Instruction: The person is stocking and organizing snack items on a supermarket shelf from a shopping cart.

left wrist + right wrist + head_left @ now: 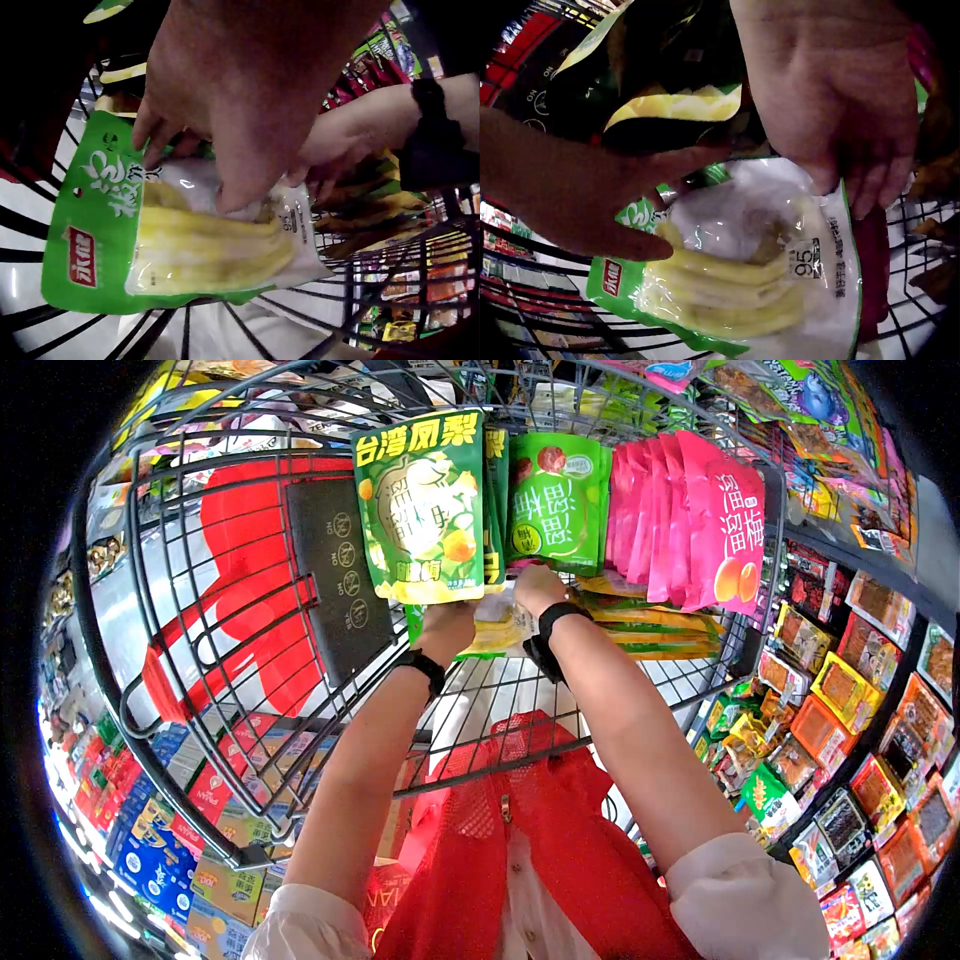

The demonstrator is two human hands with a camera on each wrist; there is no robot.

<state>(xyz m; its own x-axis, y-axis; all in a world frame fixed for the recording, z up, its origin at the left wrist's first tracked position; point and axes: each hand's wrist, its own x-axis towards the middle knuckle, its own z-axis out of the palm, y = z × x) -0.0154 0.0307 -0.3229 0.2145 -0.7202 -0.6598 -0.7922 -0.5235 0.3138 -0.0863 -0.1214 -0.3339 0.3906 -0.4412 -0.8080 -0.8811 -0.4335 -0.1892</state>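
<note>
A green packet [94,225] with a clear window shows long yellow pieces inside, at the near side of the cart. My left hand [450,628] holds it from above, its thumb over the clear window in the left wrist view. At the opposite end my right hand [840,112] pinches the packet's pale edge, thumb in front. Just beyond the hands stand a dark green pouch [420,510] with yellow lettering and a bright green pouch [557,500]. A row of pink pouches [690,530] leans to the right of these.
Black wire cart walls [500,735] surround the hands. To the left are a dark panel [345,575] and a red shape [250,560] seen behind the wires. More yellow-and-green packets [650,630] lie stacked at right. Shelves of packaged food [850,690] line the right side.
</note>
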